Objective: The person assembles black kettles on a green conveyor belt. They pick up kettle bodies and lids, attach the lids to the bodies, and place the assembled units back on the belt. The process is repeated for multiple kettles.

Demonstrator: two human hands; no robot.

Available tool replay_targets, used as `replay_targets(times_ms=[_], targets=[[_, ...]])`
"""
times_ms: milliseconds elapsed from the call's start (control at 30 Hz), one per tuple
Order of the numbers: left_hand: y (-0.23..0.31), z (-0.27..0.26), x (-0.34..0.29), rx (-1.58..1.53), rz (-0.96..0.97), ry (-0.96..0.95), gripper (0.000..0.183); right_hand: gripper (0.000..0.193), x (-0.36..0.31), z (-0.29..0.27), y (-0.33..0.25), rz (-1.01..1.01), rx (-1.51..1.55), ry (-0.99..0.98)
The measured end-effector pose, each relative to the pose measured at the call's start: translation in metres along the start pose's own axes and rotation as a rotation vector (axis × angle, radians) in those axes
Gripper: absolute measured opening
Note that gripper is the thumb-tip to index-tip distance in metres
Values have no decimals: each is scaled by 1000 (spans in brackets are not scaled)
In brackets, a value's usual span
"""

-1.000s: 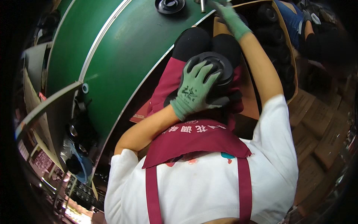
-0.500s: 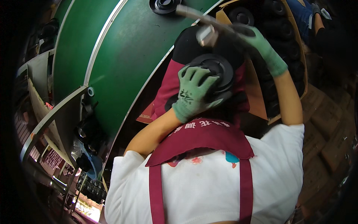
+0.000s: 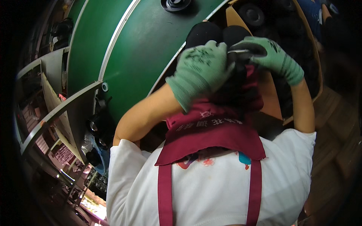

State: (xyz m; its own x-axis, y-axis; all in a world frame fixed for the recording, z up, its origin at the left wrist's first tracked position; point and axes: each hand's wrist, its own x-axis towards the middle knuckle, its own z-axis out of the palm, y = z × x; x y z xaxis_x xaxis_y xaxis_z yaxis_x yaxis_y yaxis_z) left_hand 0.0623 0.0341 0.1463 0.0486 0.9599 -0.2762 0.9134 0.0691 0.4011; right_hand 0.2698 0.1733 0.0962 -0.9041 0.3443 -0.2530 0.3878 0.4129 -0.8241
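Left hand: green knit glove (image 3: 200, 69), fingers curled down over a dark round part, covering most of it.
Right hand: green glove (image 3: 269, 54), fingers closed around a slim grey tool (image 3: 241, 51) whose tip meets the left fingers.
Dark round part: (image 3: 233, 81) under both hands, over the maroon apron (image 3: 215, 132); only its edge shows.
Beyond the grip: green conveyor belt (image 3: 147, 49) carrying a black disc (image 3: 175, 4).

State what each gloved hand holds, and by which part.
Both hands, left hand and right hand, close on a dark object between them; its kind and the exact grip points are hidden.
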Motion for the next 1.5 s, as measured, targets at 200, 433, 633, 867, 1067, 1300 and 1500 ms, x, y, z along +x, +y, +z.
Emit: replay_targets(times_ms=[200,433,633,867,1067,1300,1500], targets=[[-29,11,22,-61,131,67,29,50,2,19,9,-179,-296,231],[-22,0,5,-131,75,-83,38,35,19,38,61,-337,1129,238],[-107,37,21,-866,-60,-288,50,33,7,72,-34,-341,1209,-15],[-40,73,103,-743,401,345,32,17,1,118,-118,-431,255,380],[-48,73,96,-187,37,1046,55,44,58,86,-13,-351,691,784],[-85,45,2,-841,-324,22,49,45,104,98,30,-247,-247,590],[-42,-36,22,-936,-522,-880,43,32,140,105,7,-13,-305,375]])
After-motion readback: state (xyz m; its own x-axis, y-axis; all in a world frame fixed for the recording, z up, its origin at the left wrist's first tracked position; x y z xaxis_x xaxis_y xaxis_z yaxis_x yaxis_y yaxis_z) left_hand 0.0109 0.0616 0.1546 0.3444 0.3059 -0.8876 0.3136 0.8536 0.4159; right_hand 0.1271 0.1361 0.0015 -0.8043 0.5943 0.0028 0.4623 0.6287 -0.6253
